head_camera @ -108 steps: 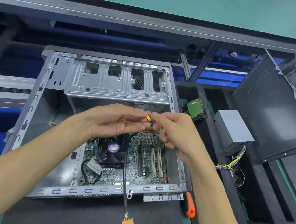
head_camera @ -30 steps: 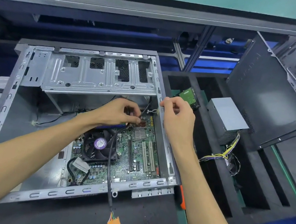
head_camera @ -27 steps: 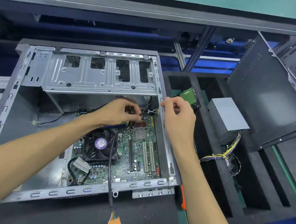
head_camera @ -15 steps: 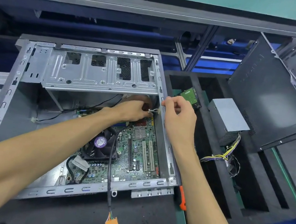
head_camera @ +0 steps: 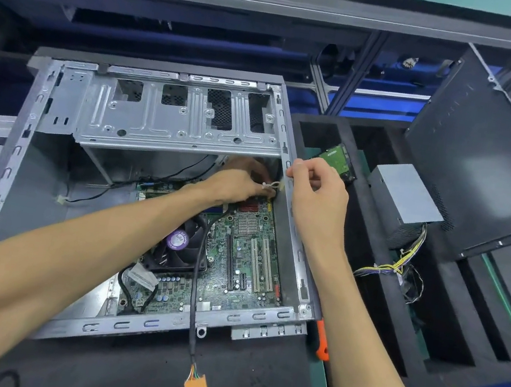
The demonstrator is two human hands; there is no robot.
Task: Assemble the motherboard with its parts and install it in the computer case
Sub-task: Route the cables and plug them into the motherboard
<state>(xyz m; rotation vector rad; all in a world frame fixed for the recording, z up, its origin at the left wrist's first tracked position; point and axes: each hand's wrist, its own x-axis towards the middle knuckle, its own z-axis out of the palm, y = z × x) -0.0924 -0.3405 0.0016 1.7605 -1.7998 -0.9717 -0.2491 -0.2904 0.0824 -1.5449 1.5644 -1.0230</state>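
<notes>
The open grey computer case [head_camera: 128, 323] lies flat with the green motherboard [head_camera: 235, 273] seated inside, its black CPU fan [head_camera: 180, 245] at the left. My left hand [head_camera: 235, 183] reaches under the drive cage [head_camera: 176, 118] to the board's far right corner, fingers curled around the upper end of a black cable [head_camera: 196, 284], beside a white clip [head_camera: 272, 185]. That cable runs down across the board and ends in an orange connector [head_camera: 196, 386] lying outside the case front. My right hand [head_camera: 316, 196] grips the case's right wall rim.
A black foam tray at the right holds a hard drive [head_camera: 340, 161] and a grey power supply [head_camera: 403, 195] with yellow wires. A dark side panel [head_camera: 485, 154] leans behind them. An orange-handled screwdriver [head_camera: 323, 342] lies by the case's front right corner.
My left hand went from above the case down into it, then further back to the board's far right corner. My right hand left the cable end and took the case's right rim.
</notes>
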